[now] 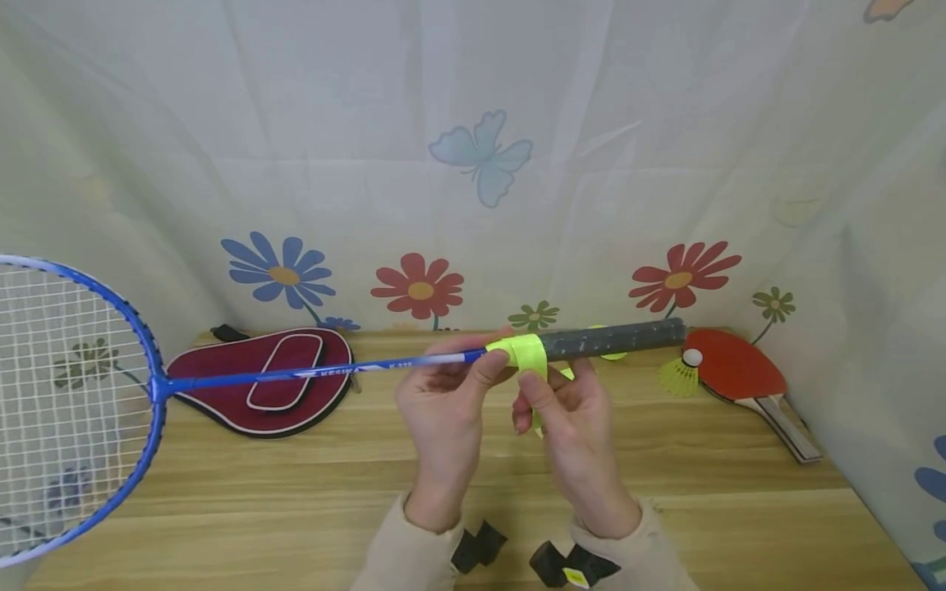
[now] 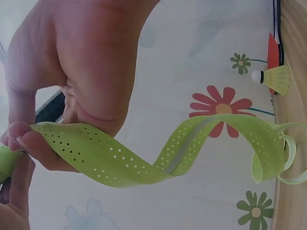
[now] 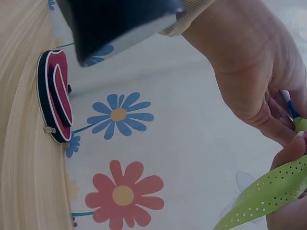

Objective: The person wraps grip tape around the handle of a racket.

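A blue badminton racket point(image 1: 251, 378) spans the head view, its strung head at the left and dark grey handle point(image 1: 617, 337) at the right. My left hand point(image 1: 447, 423) grips it where shaft meets handle. Yellow-green tape point(image 1: 530, 353) is wrapped round the handle's shaft end. My right hand point(image 1: 584, 435) pinches the tape just below the handle between thumb and fingers. In the left wrist view the perforated strip point(image 2: 120, 167) hangs twisted and curled from my right hand point(image 2: 96, 62). My left hand point(image 3: 254, 62) shows in the right wrist view.
A dark red paddle case point(image 1: 222, 382) lies at the table's back left. At the back right are a yellow shuttlecock point(image 1: 680, 373) and a red table tennis paddle point(image 1: 739, 365). Behind the wooden table point(image 1: 259, 492) hangs a flower-printed curtain point(image 1: 332, 164).
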Action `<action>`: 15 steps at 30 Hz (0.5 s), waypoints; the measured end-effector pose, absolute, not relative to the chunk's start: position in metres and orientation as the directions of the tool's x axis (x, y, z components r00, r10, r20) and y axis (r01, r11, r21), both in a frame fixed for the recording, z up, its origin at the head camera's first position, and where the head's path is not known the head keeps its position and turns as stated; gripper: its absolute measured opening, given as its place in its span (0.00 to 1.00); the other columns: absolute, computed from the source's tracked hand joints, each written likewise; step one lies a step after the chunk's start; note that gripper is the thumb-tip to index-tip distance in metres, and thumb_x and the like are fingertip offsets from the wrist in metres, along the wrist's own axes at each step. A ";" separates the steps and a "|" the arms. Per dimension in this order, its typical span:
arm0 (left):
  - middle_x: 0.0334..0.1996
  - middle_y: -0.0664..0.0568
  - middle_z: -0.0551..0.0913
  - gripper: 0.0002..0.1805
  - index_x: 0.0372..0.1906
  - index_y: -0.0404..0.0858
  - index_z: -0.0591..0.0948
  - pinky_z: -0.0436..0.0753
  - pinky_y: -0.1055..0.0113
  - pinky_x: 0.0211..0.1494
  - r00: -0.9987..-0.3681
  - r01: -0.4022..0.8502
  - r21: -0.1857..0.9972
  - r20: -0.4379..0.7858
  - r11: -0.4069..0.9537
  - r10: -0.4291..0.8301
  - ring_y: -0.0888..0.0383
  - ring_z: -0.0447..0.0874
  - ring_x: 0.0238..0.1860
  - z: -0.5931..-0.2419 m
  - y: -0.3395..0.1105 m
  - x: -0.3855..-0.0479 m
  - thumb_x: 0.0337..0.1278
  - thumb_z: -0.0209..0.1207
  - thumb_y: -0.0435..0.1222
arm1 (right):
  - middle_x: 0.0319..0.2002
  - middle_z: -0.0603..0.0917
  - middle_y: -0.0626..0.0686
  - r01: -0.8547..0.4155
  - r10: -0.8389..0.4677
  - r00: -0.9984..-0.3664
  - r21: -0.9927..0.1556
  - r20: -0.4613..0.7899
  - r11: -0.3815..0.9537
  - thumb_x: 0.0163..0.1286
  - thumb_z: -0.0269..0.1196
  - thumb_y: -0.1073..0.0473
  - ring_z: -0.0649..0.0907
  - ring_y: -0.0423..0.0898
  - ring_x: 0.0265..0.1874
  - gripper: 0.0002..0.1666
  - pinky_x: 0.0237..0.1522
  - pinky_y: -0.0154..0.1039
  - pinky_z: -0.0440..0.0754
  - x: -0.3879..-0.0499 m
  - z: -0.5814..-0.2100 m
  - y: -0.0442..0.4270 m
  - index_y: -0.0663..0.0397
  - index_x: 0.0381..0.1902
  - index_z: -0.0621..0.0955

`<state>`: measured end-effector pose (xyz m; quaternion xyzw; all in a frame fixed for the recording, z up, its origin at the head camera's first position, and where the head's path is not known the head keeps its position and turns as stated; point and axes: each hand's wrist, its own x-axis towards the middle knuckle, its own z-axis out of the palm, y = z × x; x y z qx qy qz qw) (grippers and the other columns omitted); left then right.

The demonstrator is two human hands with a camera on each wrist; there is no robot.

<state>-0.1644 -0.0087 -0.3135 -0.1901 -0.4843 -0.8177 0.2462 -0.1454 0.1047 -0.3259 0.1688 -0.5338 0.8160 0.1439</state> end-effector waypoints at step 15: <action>0.46 0.37 0.83 0.13 0.49 0.24 0.75 0.82 0.54 0.55 -0.792 0.588 0.701 0.600 -0.404 -0.112 0.45 0.82 0.48 -0.314 -0.002 -0.160 0.65 0.58 0.30 | 0.19 0.79 0.50 -0.490 0.091 -0.859 -0.757 0.504 -0.432 0.70 0.58 0.72 0.75 0.40 0.15 0.03 0.17 0.29 0.76 -0.146 -0.330 0.106 0.62 0.39 0.74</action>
